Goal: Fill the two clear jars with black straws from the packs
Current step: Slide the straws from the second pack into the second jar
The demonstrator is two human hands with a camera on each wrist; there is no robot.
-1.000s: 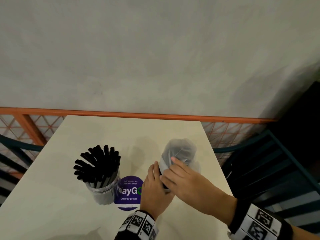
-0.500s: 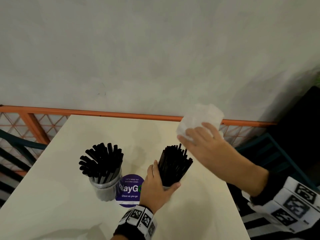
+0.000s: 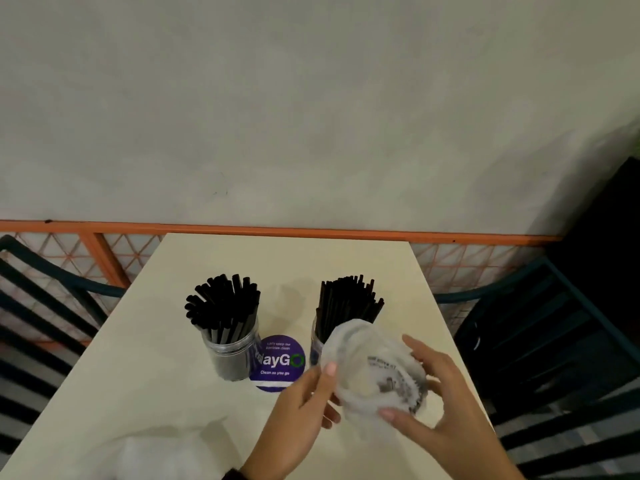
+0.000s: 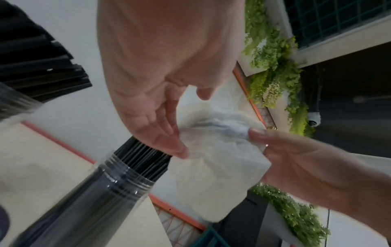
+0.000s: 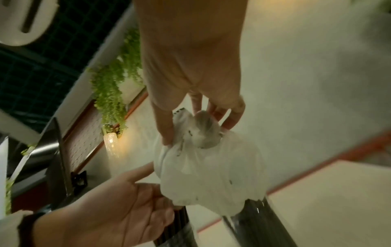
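Observation:
Two clear jars stand on the cream table (image 3: 138, 393), and both hold upright black straws. The left jar (image 3: 232, 355) stands free. The right jar (image 3: 317, 348) (image 4: 101, 192) is partly hidden behind an empty clear pack wrapper (image 3: 374, 372) (image 4: 215, 167) (image 5: 211, 175). Both hands hold that crumpled wrapper just in front of the right jar. My left hand (image 3: 332, 393) (image 4: 190, 122) has its thumb on top of the wrapper's left edge and its fingers below. My right hand (image 3: 412, 379) (image 5: 198, 130) pinches the wrapper's bunched end.
A purple round sticker (image 3: 280, 362) lies between the jars. Another crumpled clear wrapper (image 3: 156, 455) lies at the near left of the table. Dark slatted chairs stand to the left (image 3: 41, 306) and right (image 3: 536, 341). An orange rail (image 3: 311, 232) runs behind the table's far edge.
My right hand pulled the wrapper up off the straws in the right jar, then brought it down in front. My left hand let go of the jar and took the wrapper's edge.

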